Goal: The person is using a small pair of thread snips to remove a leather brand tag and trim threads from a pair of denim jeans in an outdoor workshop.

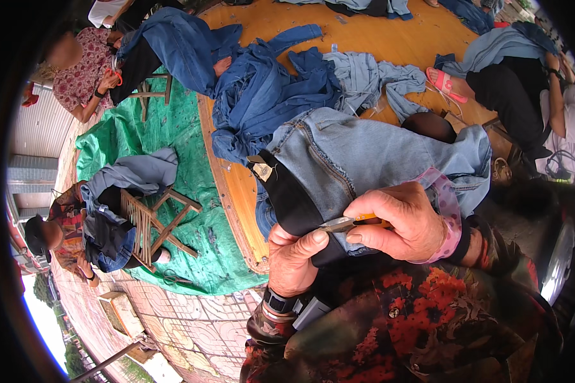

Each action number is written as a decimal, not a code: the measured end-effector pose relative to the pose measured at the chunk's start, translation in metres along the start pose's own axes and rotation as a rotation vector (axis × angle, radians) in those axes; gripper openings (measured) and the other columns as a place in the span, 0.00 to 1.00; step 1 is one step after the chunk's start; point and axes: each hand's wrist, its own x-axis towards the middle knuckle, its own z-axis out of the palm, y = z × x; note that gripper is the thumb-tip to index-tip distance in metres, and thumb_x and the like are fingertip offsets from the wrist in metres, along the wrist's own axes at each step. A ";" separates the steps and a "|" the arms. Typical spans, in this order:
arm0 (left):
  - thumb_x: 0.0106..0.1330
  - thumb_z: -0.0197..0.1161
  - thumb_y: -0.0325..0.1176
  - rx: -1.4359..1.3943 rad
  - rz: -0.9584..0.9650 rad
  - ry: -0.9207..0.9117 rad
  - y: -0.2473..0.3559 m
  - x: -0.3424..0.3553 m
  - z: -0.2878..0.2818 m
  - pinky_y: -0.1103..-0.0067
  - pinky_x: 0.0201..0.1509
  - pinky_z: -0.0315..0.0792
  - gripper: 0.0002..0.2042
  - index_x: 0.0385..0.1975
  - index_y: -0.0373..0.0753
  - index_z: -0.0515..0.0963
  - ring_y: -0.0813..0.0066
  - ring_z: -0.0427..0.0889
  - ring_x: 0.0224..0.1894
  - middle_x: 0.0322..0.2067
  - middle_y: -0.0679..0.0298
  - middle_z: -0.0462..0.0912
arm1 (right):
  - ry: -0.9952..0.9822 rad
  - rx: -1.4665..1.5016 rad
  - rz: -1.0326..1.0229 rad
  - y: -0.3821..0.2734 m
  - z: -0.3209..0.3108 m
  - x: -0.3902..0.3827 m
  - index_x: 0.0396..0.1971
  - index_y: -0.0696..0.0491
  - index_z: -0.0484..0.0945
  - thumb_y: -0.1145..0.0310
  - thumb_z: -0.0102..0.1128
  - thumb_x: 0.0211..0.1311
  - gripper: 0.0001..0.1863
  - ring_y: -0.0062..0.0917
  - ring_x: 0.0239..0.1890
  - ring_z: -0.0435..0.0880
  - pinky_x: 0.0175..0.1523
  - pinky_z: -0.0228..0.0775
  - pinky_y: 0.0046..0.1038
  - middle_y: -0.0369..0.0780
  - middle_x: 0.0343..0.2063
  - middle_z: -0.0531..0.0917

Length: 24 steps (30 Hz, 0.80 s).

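A light blue pair of jeans (358,143) with a wide black waistband (294,198) lies across my lap. My left hand (294,258) pinches the edge of the black waistband between thumb and fingers. In my right hand (399,220) is a small pair of thread snips (342,224) with a yellow handle. Their metal blades point left and rest at the waistband, close to my left thumb. A cardboard tag (262,169) hangs from the waistband's far end. Whether a thread lies between the blades is too small to tell.
Dark blue jeans (268,89) and pale denim (370,80) are heaped on a wooden board (230,191) ahead. Left of it, a green tarp (191,140) carries a wooden folding stool (163,220) and black scissors (176,278). Several people sit around with denim on their laps.
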 end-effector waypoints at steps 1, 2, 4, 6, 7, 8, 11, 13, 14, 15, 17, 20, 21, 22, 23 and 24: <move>0.50 0.66 0.21 -0.001 0.002 0.000 0.000 0.000 0.000 0.80 0.45 0.71 0.12 0.36 0.35 0.77 0.77 0.78 0.37 0.35 0.63 0.81 | 0.000 0.000 0.000 0.001 0.001 0.000 0.33 0.56 0.75 0.66 0.66 0.48 0.14 0.27 0.19 0.78 0.25 0.67 0.23 0.37 0.23 0.80; 0.51 0.66 0.21 -0.002 0.004 0.000 0.000 0.000 0.000 0.80 0.45 0.71 0.12 0.36 0.35 0.77 0.77 0.78 0.37 0.35 0.64 0.80 | 0.030 0.011 -0.013 0.001 0.003 0.000 0.32 0.54 0.73 0.66 0.65 0.48 0.13 0.30 0.19 0.77 0.23 0.65 0.27 0.38 0.20 0.78; 0.51 0.65 0.21 -0.003 -0.001 -0.008 0.000 0.000 -0.001 0.80 0.45 0.71 0.12 0.36 0.35 0.76 0.77 0.78 0.37 0.35 0.63 0.80 | 0.058 0.023 -0.028 0.000 0.004 0.001 0.31 0.52 0.71 0.67 0.65 0.47 0.13 0.33 0.19 0.76 0.22 0.64 0.30 0.38 0.17 0.76; 0.51 0.65 0.21 -0.004 -0.006 -0.017 0.000 0.000 -0.002 0.80 0.45 0.71 0.12 0.37 0.35 0.76 0.77 0.78 0.37 0.35 0.63 0.80 | 0.050 0.026 -0.012 -0.001 0.004 0.001 0.31 0.52 0.71 0.67 0.65 0.47 0.13 0.33 0.19 0.76 0.23 0.64 0.30 0.38 0.17 0.76; 0.51 0.65 0.21 -0.005 -0.003 -0.022 -0.001 0.000 -0.002 0.80 0.46 0.71 0.13 0.37 0.35 0.76 0.77 0.78 0.37 0.36 0.63 0.80 | 0.050 0.025 -0.012 0.000 0.004 0.001 0.31 0.52 0.71 0.67 0.65 0.47 0.13 0.33 0.19 0.76 0.23 0.64 0.30 0.38 0.17 0.76; 0.51 0.65 0.21 -0.006 -0.001 -0.028 -0.001 0.000 -0.002 0.80 0.46 0.71 0.13 0.37 0.35 0.76 0.77 0.78 0.38 0.36 0.63 0.80 | 0.054 0.036 -0.007 0.001 0.005 0.000 0.31 0.52 0.70 0.67 0.65 0.48 0.13 0.33 0.19 0.76 0.23 0.64 0.30 0.38 0.17 0.76; 0.51 0.65 0.21 -0.003 -0.003 -0.025 -0.002 0.000 -0.003 0.80 0.46 0.71 0.13 0.38 0.35 0.76 0.77 0.78 0.38 0.36 0.63 0.80 | 0.042 0.035 0.000 0.002 0.004 -0.001 0.31 0.54 0.72 0.67 0.65 0.48 0.13 0.30 0.19 0.77 0.23 0.65 0.27 0.38 0.18 0.77; 0.51 0.65 0.21 -0.006 -0.004 -0.029 -0.002 -0.001 -0.003 0.80 0.46 0.71 0.13 0.38 0.35 0.76 0.77 0.78 0.38 0.36 0.63 0.80 | 0.029 0.021 0.000 0.001 0.003 -0.001 0.32 0.55 0.73 0.67 0.65 0.49 0.13 0.28 0.18 0.78 0.24 0.66 0.24 0.37 0.19 0.79; 0.52 0.64 0.21 -0.010 -0.007 -0.032 -0.002 0.000 -0.003 0.80 0.46 0.71 0.13 0.38 0.35 0.76 0.77 0.78 0.38 0.36 0.63 0.80 | 0.030 0.011 -0.003 0.001 0.003 -0.002 0.32 0.55 0.73 0.67 0.65 0.49 0.13 0.28 0.18 0.78 0.24 0.66 0.24 0.37 0.19 0.79; 0.52 0.64 0.21 -0.010 -0.006 -0.032 -0.002 -0.001 -0.003 0.80 0.46 0.71 0.13 0.38 0.35 0.76 0.77 0.78 0.38 0.36 0.63 0.80 | 0.030 0.002 -0.006 0.000 0.003 -0.002 0.32 0.55 0.73 0.67 0.65 0.49 0.13 0.27 0.18 0.78 0.24 0.66 0.24 0.37 0.19 0.79; 0.52 0.64 0.21 -0.010 -0.006 -0.033 -0.002 -0.001 -0.004 0.80 0.46 0.71 0.13 0.38 0.35 0.76 0.77 0.78 0.38 0.37 0.63 0.80 | 0.035 -0.006 -0.015 0.001 0.004 -0.002 0.32 0.55 0.73 0.67 0.65 0.49 0.13 0.27 0.18 0.78 0.24 0.66 0.24 0.37 0.19 0.79; 0.52 0.64 0.21 -0.011 -0.001 -0.027 -0.003 -0.002 -0.006 0.80 0.47 0.70 0.13 0.39 0.35 0.76 0.77 0.78 0.39 0.37 0.62 0.80 | 0.022 -0.026 -0.010 -0.002 0.002 -0.001 0.32 0.55 0.73 0.67 0.65 0.49 0.13 0.28 0.18 0.78 0.24 0.66 0.24 0.37 0.19 0.79; 0.52 0.64 0.21 -0.011 0.000 -0.029 -0.002 -0.002 -0.005 0.80 0.47 0.70 0.13 0.39 0.35 0.76 0.77 0.78 0.39 0.37 0.62 0.80 | 0.006 -0.038 0.006 -0.003 0.001 -0.001 0.32 0.55 0.73 0.67 0.65 0.49 0.13 0.28 0.18 0.78 0.24 0.66 0.24 0.37 0.19 0.79; 0.51 0.65 0.21 -0.013 -0.005 -0.036 -0.002 -0.002 -0.005 0.80 0.47 0.70 0.14 0.39 0.35 0.76 0.77 0.78 0.39 0.37 0.62 0.80 | 0.007 -0.040 0.005 -0.003 0.002 -0.001 0.32 0.55 0.73 0.67 0.65 0.49 0.13 0.28 0.18 0.78 0.24 0.66 0.24 0.37 0.19 0.79; 0.51 0.65 0.21 -0.016 -0.009 -0.043 -0.002 -0.002 -0.005 0.80 0.47 0.70 0.14 0.39 0.34 0.76 0.77 0.78 0.39 0.37 0.62 0.80 | 0.014 -0.040 0.003 -0.004 0.002 -0.001 0.32 0.55 0.73 0.67 0.65 0.49 0.12 0.28 0.18 0.78 0.23 0.66 0.25 0.37 0.19 0.78; 0.51 0.65 0.21 -0.016 -0.009 -0.045 -0.002 -0.002 -0.006 0.80 0.47 0.70 0.14 0.39 0.34 0.76 0.77 0.78 0.39 0.37 0.62 0.80 | 0.021 -0.041 0.000 -0.004 0.003 -0.001 0.32 0.55 0.73 0.67 0.64 0.49 0.12 0.28 0.18 0.78 0.23 0.66 0.25 0.37 0.19 0.78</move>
